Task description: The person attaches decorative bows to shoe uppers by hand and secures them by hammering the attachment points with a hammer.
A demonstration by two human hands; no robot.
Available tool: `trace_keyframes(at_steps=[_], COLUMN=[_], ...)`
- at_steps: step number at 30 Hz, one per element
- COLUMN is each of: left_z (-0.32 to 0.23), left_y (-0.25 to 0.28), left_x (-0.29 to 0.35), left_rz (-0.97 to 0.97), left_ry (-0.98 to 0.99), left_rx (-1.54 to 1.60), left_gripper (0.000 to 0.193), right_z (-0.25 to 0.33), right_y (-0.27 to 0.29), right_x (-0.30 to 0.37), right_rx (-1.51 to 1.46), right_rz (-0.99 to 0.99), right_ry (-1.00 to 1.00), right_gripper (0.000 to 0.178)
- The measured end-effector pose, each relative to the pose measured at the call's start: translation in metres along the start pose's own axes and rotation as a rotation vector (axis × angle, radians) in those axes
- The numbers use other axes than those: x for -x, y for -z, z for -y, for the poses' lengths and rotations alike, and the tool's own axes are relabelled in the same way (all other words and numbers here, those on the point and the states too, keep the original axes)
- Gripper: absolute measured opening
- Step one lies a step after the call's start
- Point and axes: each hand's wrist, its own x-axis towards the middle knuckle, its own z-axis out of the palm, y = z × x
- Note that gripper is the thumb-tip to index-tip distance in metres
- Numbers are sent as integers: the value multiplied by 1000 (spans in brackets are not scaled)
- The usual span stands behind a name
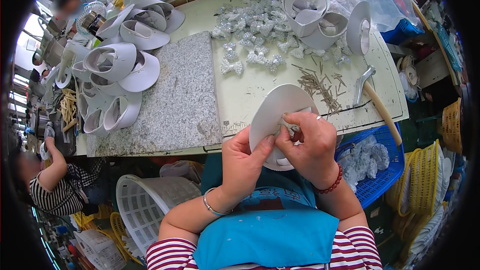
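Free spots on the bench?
Mostly bare: the granite-look slab right of the stacked white visors, plus a pale tabletop strip between slab and held visor. Crowded: far side with silvery bows; right side with brown sticks and hammer.

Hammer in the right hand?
No, the hammer lies on the table, handle jutting past its edge, while the right hand is at the white visor.

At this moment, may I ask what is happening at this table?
The left hand holds a white visor, while the right hand pinches what looks like a silvery bow against it. More bows lie heaped on the table, other visors are grouped at its left, and a hammer lies near its right edge.
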Motion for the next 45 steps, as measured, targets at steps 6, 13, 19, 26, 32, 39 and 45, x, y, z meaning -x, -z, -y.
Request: trace_keyframes(at_steps=[6,13,19,26,32,39,45], left_z=[4,9,18,23,16,30,24], left_y=[1,5,4,1,0,2,-3], left_x=[-1,1,7,6,-3,-1,1], left_rz=[27,43,92,57,142,159,198], left_ry=[-107,-83,-225,-282,-841,-657,-723], left_rx=[-103,-117,-281,-394,-901,-587,-640], left_gripper=[26,22,27,38,46,51,51], right_z=[1,2,3,4,6,0,1], right_y=[1,0,3,3,10,2,14], right_x=[0,2,4,5,7,18,15], right_rx=[-52,-58,-24,-112,-72,-426,-44], right_rz=[-22,-32,-16,-56,-82,-78,-113], right_ry=[-17,-33,-34,-82,-21,-377,20], right_gripper=[21,21,21,22,21,19,22])
